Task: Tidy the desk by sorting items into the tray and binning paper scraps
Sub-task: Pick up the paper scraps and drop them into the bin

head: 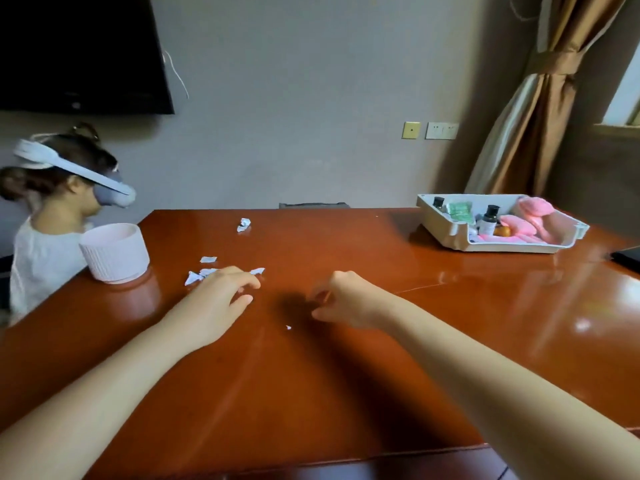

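Several white paper scraps lie on the red-brown desk (311, 375): a cluster (199, 275) at mid-left, one scrap (208, 259) just behind it, a crumpled one (243, 224) farther back, and a tiny bit (288, 327) between my hands. My left hand (221, 296) hovers over the cluster's right end with loosely curled fingers and holds nothing that I can see. My right hand (341, 299) hangs in the middle with curled fingers, apparently empty. A pale pink ribbed bin (116, 252) stands at the left edge. The white tray (446, 230) sits at the back right with bottles and pink items inside.
A person wearing a headset (62, 202) sits at the desk's left side behind the bin. A dark flat object (628, 258) lies at the right edge. A black screen (79, 53) hangs on the wall, and a curtain (533, 116) hangs at the right.
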Motion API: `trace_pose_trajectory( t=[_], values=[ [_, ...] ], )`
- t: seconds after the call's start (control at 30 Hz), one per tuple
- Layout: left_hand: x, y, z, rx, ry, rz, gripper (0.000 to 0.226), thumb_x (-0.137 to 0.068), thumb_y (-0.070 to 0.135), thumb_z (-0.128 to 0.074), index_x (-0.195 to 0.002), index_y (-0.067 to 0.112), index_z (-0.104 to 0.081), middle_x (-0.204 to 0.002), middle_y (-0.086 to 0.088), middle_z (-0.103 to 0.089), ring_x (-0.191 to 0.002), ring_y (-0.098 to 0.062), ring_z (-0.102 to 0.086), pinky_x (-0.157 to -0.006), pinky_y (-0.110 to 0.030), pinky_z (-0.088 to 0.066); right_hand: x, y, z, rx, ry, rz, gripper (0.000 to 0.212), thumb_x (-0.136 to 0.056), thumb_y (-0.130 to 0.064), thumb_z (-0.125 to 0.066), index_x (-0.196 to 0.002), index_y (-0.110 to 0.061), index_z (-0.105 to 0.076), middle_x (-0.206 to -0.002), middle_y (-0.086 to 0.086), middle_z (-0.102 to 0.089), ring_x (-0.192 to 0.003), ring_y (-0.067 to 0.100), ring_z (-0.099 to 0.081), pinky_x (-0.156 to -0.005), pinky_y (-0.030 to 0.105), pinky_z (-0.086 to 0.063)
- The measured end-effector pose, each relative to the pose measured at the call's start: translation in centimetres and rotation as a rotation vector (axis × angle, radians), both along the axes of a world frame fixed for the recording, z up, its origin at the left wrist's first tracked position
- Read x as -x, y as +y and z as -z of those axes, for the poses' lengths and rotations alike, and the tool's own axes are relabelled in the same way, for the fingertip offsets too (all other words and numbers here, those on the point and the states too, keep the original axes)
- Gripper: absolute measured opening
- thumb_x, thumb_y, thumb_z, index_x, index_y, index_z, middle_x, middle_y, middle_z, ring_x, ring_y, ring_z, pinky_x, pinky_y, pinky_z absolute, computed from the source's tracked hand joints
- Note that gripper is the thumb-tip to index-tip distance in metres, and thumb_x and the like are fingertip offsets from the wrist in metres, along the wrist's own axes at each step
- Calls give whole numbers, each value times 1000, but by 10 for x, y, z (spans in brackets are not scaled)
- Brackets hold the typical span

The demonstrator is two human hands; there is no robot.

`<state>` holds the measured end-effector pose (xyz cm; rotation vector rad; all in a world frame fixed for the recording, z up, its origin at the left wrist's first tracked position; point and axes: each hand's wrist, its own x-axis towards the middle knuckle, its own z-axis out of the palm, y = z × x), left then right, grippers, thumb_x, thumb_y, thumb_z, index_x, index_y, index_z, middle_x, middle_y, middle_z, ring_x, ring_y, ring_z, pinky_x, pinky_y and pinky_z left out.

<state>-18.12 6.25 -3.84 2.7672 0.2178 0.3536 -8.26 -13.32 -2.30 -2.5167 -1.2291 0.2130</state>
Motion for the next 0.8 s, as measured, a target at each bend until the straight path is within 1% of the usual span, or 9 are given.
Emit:
trace_pose_trajectory(
  t=[0.07,0.13,0.23,0.33,0.43,0.57,0.67,0.73,0.8],
  values=[
    [-2,18,11,-61,-58,-134,32,-95,14,-50,-126,19,-57,-135,0,-50,-125,-17,-45,-104,-31,-39,-3,21,8,-3,-20,-17,32,-88,-19,-61,-119,-10,-61,-116,10,-64,-106,25,-58,-84,24,-43],
    [-4,33,21,-75,-98,-270,38,-96,16,-49,-133,18,-51,-142,-4,-44,-130,-23,-38,-107,-37,-37,-8,40,14,-27,-35,-9,33,-89,-18,-59,-122,-10,-59,-117,12,-62,-107,27,-57,-85,26,-43],
    [-10,51,32,-42,-64,-392,53,-96,30,-48,-145,16,-32,-150,-8,-31,-137,-29,-29,-109,-43,-33,-17,67,22,-102,-49,-19,39,-90,-16,-57,-129,-18,-55,-120,8,-58,-108,25,-56,-88,29,-43],
    [-23,67,36,-4,28,-400,71,-93,47,-44,-150,18,-13,-158,-8,-16,-144,-31,-19,-113,-47,-26,-25,90,31,-125,-89,14,43,-92,-17,-55,-134,-15,-48,-122,11,-51,-110,30,-54,-93,35,-45],
    [-40,81,39,-69,86,-375,76,-92,58,-37,-151,23,-4,-160,-4,-8,-147,-28,-13,-116,-47,-19,-31,110,40,-184,-111,38,47,-93,-17,-54,-139,-15,-42,-130,11,-47,-118,30,-48,-101,36,-44],
    [-64,99,41,-112,121,-338,71,-92,60,-32,-150,29,-7,-159,0,-12,-146,-24,-14,-116,-46,-19,-43,133,50,-304,-115,41,39,-95,-14,-50,-133,-15,-50,-123,10,-52,-113,25,-49,-94,31,-44],
    [-80,110,41,-152,123,-305,58,-94,57,-31,-146,33,-19,-154,3,-25,-141,-22,-24,-113,-42,-24,-57,143,52,-337,-108,25,21,-93,-12,-52,-111,-12,-64,-109,8,-56,-100,22,-53,-84,28,-47],
    [-88,116,42,-195,103,-289,46,-96,51,-31,-138,33,-30,-146,3,-33,-133,-20,-32,-108,-38,-30,-68,149,52,-354,-91,12,15,-92,-8,-52,-99,-9,-66,-103,7,-58,-91,21,-55,-78,25,-47],
    [-96,120,41,-223,84,-288,36,-98,46,-32,-130,30,-37,-138,1,-40,-125,-20,-38,-104,-34,-33,-78,156,51,-370,-85,15,14,-92,-6,-52,-95,-8,-65,-101,7,-58,-87,20,-56,-75,24,-47]
  ],
)
